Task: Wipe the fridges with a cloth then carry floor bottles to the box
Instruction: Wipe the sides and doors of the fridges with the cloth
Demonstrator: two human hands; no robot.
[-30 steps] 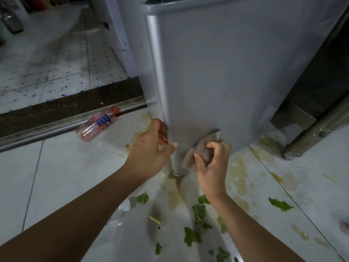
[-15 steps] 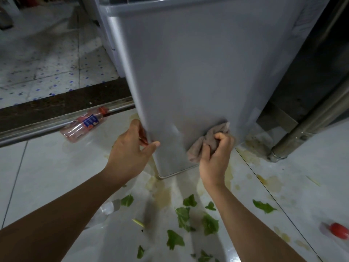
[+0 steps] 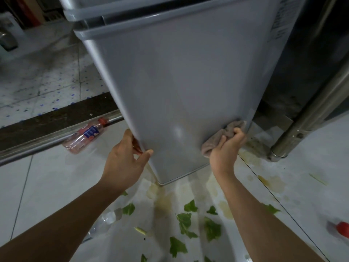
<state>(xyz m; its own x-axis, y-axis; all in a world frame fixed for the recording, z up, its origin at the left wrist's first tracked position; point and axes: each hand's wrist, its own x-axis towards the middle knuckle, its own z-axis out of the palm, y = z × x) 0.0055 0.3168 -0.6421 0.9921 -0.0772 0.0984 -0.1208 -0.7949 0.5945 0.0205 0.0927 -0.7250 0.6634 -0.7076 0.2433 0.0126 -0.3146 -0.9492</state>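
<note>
A grey fridge (image 3: 177,87) fills the middle of the view. My left hand (image 3: 124,159) grips the lower left edge of its door, thumb on the front face. My right hand (image 3: 225,148) holds a crumpled brown cloth (image 3: 221,137) pressed against the door's lower right corner. A clear plastic bottle with a red cap and blue label (image 3: 85,136) lies on the floor to the left, against a metal threshold rail. Another clear bottle (image 3: 103,223) lies partly hidden under my left forearm. A red-capped object (image 3: 341,228) shows at the right edge.
Green leaves (image 3: 186,222) and yellowish stains (image 3: 272,181) litter the white tile floor in front of the fridge. A steel post (image 3: 302,118) and a dark steel unit stand to the right. A dark threshold strip (image 3: 49,120) runs behind the left bottle.
My right hand has slid the cloth rightward along the bottom of the door to its right corner. My left hand kept its grip on the left edge. The view has pulled back and tilted up.
</note>
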